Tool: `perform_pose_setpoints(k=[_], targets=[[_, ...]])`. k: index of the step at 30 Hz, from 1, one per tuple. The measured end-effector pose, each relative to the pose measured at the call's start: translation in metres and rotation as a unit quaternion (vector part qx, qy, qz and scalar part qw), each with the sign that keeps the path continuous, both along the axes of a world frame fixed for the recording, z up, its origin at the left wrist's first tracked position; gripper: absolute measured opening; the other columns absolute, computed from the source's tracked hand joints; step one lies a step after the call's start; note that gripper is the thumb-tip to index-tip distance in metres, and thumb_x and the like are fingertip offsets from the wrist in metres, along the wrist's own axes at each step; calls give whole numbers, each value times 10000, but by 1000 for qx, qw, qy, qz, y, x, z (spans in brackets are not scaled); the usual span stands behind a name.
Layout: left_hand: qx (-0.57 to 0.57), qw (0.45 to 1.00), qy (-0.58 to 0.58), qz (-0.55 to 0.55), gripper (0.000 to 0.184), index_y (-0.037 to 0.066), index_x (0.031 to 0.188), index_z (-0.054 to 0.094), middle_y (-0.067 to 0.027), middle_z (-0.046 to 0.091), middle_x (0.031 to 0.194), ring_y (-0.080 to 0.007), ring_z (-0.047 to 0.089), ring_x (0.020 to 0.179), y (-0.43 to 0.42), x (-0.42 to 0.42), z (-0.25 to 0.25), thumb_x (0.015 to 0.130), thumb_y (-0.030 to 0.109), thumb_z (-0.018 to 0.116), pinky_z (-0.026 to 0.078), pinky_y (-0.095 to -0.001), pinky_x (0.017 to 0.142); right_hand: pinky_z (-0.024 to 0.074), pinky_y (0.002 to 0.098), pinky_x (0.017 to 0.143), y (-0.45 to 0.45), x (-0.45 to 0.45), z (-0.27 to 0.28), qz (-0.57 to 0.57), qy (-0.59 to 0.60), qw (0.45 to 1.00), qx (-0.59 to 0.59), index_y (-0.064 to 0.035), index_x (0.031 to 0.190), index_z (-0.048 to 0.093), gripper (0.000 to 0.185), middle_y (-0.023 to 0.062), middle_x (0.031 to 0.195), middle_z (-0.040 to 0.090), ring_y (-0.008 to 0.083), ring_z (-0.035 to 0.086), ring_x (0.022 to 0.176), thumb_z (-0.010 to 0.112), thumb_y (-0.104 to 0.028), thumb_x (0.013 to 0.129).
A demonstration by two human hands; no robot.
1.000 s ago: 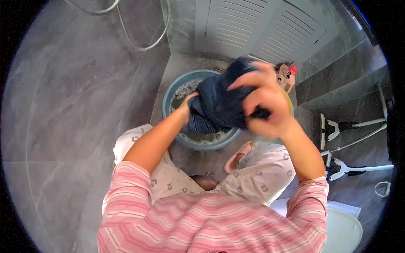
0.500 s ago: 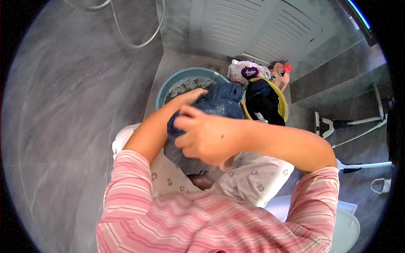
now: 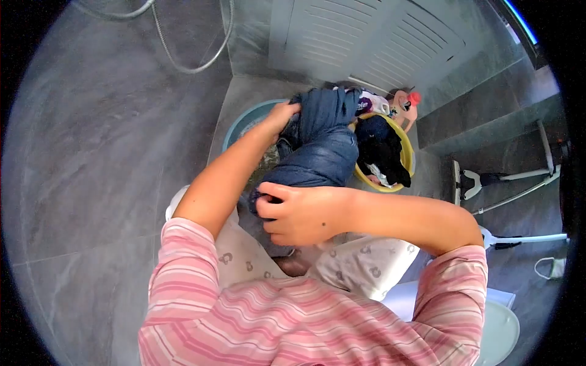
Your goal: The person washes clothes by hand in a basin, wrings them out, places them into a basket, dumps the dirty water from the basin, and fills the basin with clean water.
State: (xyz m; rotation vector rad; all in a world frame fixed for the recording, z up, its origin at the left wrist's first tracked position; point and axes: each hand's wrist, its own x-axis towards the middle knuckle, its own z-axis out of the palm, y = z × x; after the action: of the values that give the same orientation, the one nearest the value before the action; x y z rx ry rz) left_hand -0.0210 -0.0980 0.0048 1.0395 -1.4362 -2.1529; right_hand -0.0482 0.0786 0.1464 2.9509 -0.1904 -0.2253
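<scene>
A wet dark-blue denim garment [image 3: 320, 158], bunched and folded, is stretched between both hands over the blue basin [image 3: 238, 125]. My left hand [image 3: 282, 116] grips its far edge, with the fingertips partly hidden behind the cloth. Closer to my body, my right hand [image 3: 293, 212] has its fingers curled round the near end of the denim. Sudsy water shows in the basin to the left of the cloth, and the garment covers much of the basin's right side.
Beside the basin stands a yellow tub [image 3: 397, 187] holding black clothing [image 3: 387, 152]. Behind are a partly covered white-and-purple package [image 3: 373, 104] and a pinkish bottle with a red cap [image 3: 404, 110]. A shower hose [image 3: 195, 69] hangs at upper left; long-handled tools [image 3: 525, 177] lean at right.
The denim has been lifted and spread wider, now covering more of the basin and package. My left hand has moved farther away; my right hand has shifted slightly nearer my body.
</scene>
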Motion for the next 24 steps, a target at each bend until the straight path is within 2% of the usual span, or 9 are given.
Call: perform_pose_setpoints(k=[2, 8, 12, 14, 18, 20, 21, 23, 24], targets=[[56, 987, 78, 127, 334, -2, 1058, 568, -111, 614, 971, -220, 595, 836, -4, 2, 9, 805, 212, 522, 461, -330, 751, 329, 417, 924, -2, -10, 4, -15, -168, 986, 12, -164, 977, 567, 256, 12, 969, 536, 217, 467, 925, 503, -244, 742], [15, 951, 203, 231, 311, -16, 1091, 545, -129, 604, 1003, -218, 595, 880, -14, 20, 32, 813, 122, 515, 470, -322, 780, 338, 443, 993, 17, -41, 7, -201, -278, 938, -47, -62, 1236, 414, 585, 112, 1196, 444, 243, 463, 1056, 585, -143, 682], [32, 917, 290, 273, 342, -8, 1142, 492, -135, 578, 1063, -252, 587, 925, -6, 30, 53, 826, 120, 515, 475, -371, 819, 343, 372, 969, 38, -50, -3, -418, -601, 681, 3, 7, 1349, 201, 1012, 165, 1206, 390, 236, 438, 1049, 708, 23, 473], [42, 901, 313, 299, 331, -6, 1136, 487, -129, 569, 1072, -249, 576, 951, -8, 27, 63, 827, 112, 512, 474, -374, 820, 329, 324, 940, 31, -54, 0, -352, -821, 433, 119, 19, 1377, 144, 958, 116, 1201, 386, 181, 424, 1001, 672, 66, 580], [12, 884, 361, 296, 316, 1, 1124, 491, -120, 571, 1059, -245, 571, 959, -13, 24, 53, 825, 101, 511, 466, -373, 833, 290, 292, 970, 21, -71, -53, -389, -808, 439, 57, 43, 1211, 456, 475, 92, 1207, 416, 187, 427, 1094, 611, -48, 772], [31, 871, 376, 316, 283, -1, 1089, 510, -109, 574, 1044, -232, 573, 936, -12, 27, 54, 823, 97, 519, 457, -356, 830, 352, 316, 936, 11, -68, -65, -310, -912, 237, 124, 31, 1139, 511, 325, 103, 1165, 459, 203, 471, 1046, 540, -129, 857], [30, 869, 378, 318, 283, -1, 1089, 510, -109, 574, 1044, -232, 573, 936, -10, 28, 53, 823, 97, 519, 457, -356, 830, 352, 316, 936, 11, -66, -70, -309, -912, 239, 125, 31, 1139, 511, 325, 103, 1165, 459, 203, 471, 1046, 540, -129, 857], [22, 867, 345, 359, 240, 7, 1040, 534, -94, 575, 1021, -211, 570, 902, -4, 30, 56, 813, 84, 540, 450, -329, 814, 412, 348, 886, 10, -58, -65, -306, -942, 69, 117, -25, 1191, 464, 331, 112, 1117, 497, 221, 507, 1008, 478, -184, 900], [21, 867, 346, 358, 240, 7, 1040, 534, -94, 575, 1021, -211, 570, 902, -1, 32, 58, 813, 84, 540, 450, -329, 814, 412, 348, 886, 12, -54, -60, -305, -943, 70, 116, -25, 1191, 464, 331, 112, 1117, 497, 221, 507, 1008, 478, -184, 900]])
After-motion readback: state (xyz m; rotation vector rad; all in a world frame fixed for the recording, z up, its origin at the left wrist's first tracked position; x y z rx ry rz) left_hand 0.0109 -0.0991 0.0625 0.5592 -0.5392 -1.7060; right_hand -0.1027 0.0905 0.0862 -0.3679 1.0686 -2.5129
